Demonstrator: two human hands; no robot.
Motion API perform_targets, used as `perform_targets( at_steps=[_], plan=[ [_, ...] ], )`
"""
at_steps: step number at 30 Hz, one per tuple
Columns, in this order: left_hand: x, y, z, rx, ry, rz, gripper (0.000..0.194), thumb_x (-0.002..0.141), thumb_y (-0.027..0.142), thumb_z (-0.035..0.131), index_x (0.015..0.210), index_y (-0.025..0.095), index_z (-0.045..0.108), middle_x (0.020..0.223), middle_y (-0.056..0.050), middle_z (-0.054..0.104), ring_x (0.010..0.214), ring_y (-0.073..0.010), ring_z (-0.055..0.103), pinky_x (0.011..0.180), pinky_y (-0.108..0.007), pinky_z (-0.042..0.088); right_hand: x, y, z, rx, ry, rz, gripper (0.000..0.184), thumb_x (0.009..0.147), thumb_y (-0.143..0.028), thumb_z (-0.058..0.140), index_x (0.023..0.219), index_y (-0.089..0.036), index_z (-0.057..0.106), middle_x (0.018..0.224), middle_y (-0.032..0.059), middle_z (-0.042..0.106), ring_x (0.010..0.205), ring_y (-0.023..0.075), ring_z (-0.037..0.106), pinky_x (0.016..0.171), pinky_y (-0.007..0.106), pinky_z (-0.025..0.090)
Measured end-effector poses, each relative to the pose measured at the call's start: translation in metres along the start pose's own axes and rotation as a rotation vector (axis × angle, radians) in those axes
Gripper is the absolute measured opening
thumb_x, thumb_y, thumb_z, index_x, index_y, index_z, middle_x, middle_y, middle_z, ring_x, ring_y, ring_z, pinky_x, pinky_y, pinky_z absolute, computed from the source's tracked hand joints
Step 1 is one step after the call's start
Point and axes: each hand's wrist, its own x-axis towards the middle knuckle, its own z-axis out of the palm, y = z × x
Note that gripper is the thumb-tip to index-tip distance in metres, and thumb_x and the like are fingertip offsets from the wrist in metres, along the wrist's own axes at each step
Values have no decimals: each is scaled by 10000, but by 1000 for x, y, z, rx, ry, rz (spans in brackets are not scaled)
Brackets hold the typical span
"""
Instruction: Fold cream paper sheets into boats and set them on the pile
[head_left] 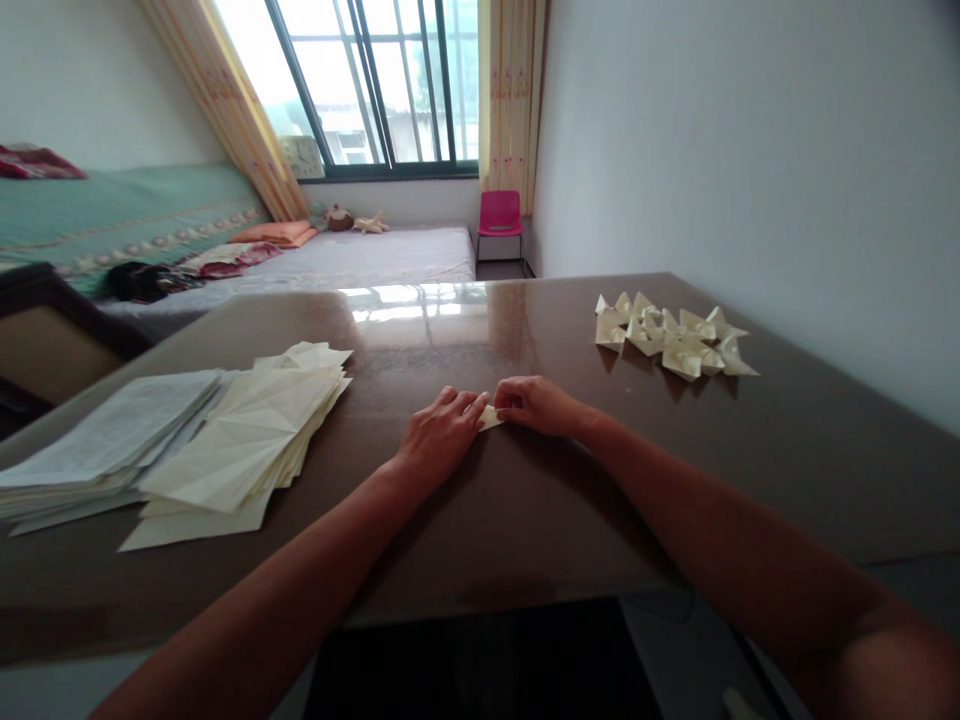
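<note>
A small folded piece of cream paper (490,418) lies on the brown table, mostly covered by my fingers. My left hand (444,428) rests over its left side, fingers together and pressing it against the tabletop. On its right side, my right hand (541,404) pinches the paper between thumb and curled fingers. To the left lies a stack of creased cream paper sheets (251,430). At the right rear stands a cluster of folded cream paper pieces (679,338) with pointed corners.
A pile of printed sheets (112,425) sits beside the cream stack on the glossy table (450,540). A dark-framed chair (60,340) is at the left. Beyond the table are a bed (397,255), a pink chair (500,214) and a window. A white wall borders the right side.
</note>
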Motion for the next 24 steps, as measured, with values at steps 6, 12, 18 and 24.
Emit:
perform_targets(
  at_steps=[6, 12, 18, 24],
  plan=[
    [1, -1, 2, -41, -68, 20, 272, 973, 333, 352, 1033, 283, 612, 1012, -9, 616, 937, -173, 559, 635, -253, 445, -4, 18, -15, 125, -107, 168, 469, 654, -340, 746, 1051, -161, 571, 893, 12, 617, 695, 113, 551, 599, 206, 411],
    [-3, 4, -2, 122, -35, 126, 149, 937, 238, 448, 928, 220, 596, 935, -27, 593, 880, -170, 556, 541, -243, 388, -4, 22, -16, 14, -150, 245, 439, 624, -447, 756, 956, -189, 627, 847, -1, 624, 690, 119, 546, 572, 210, 381],
    [-5, 7, -1, 211, 29, 244, 140, 916, 146, 440, 864, 189, 562, 856, -38, 565, 805, -175, 559, 564, -262, 410, -3, 16, -11, -30, -104, 210, 479, 594, -490, 770, 935, -188, 622, 864, 8, 639, 710, 125, 556, 587, 210, 384],
    [-5, 6, 0, 168, -30, 132, 142, 926, 174, 426, 913, 196, 565, 896, -45, 562, 763, -164, 551, 529, -239, 381, -2, 10, -10, 50, -112, 191, 298, 671, -375, 735, 866, -171, 639, 775, -4, 658, 663, 110, 574, 557, 193, 378]
  ],
)
